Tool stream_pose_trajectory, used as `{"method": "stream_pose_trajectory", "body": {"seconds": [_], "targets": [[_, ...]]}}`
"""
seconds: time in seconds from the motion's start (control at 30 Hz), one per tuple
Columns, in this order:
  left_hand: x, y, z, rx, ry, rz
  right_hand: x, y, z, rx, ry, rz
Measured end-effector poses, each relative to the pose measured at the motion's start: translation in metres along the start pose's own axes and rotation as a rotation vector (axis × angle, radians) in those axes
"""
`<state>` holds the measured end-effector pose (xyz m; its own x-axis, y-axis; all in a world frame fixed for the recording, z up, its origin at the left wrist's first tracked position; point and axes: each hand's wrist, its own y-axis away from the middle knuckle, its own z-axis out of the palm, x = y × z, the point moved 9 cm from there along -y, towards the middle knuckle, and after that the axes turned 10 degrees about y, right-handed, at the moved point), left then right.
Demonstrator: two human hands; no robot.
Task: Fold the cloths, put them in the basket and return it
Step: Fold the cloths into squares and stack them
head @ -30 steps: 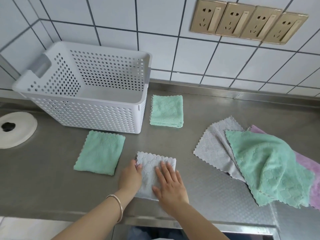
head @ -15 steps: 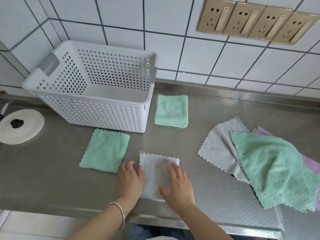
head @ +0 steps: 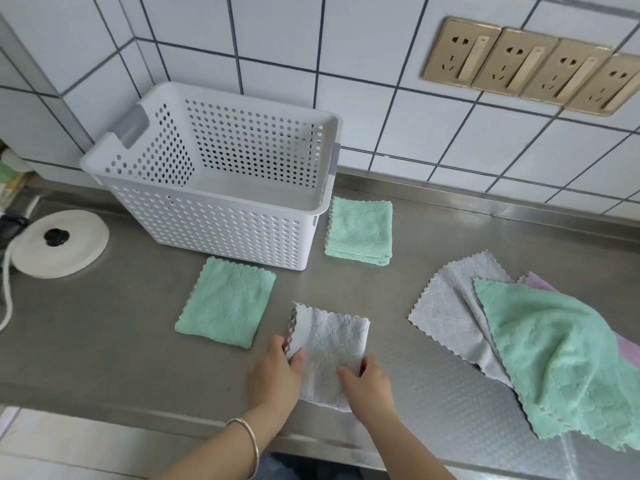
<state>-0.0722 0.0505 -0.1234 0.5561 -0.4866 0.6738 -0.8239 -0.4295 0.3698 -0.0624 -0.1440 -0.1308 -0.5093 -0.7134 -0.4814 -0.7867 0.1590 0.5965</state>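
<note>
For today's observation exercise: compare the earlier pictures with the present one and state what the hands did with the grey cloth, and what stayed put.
The left hand and right hand went from pressing flat on the folded grey cloth to pinching its near part; its far left edge now lifts off the counter. The two folded green cloths, the unfolded pile and the basket stayed put.

At 4 o'clock the unfolded green cloth (head: pixel 568 368) runs off the right edge and covers most of the pink cloth (head: pixel 540 284), of which only a strip shows, and part of the grey cloth (head: pixel 446 306). At 6 o'clock the left hand (head: pixel 273 374) and right hand (head: pixel 369 384) hide the near corners of the folded grey cloth (head: pixel 329 344); the grip of each cannot be judged. At 9 o'clock a white cord (head: pixel 7 292) and blurred items (head: pixel 10 174) are cut by the left edge. The fourth wall socket (head: pixel 613 86) is cropped.
</note>
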Motion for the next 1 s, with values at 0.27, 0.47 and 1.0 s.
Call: {"method": "stream_pose_trajectory", "body": {"seconds": [0.27, 0.47, 1.0], "targets": [[-0.007, -0.04, -0.11, 0.245, 0.276, 0.086, -0.102, 0.013, 0.026, -0.172, -0.328, -0.182], [-0.041, -0.1, -0.148, 0.27, 0.161, 0.01, -0.147, -0.02, 0.088, -0.267, -0.349, -0.059], [-0.078, -0.128, -0.14, 0.286, 0.128, -0.048, -0.15, -0.037, 0.112, -0.127, -0.013, -0.005]]}}
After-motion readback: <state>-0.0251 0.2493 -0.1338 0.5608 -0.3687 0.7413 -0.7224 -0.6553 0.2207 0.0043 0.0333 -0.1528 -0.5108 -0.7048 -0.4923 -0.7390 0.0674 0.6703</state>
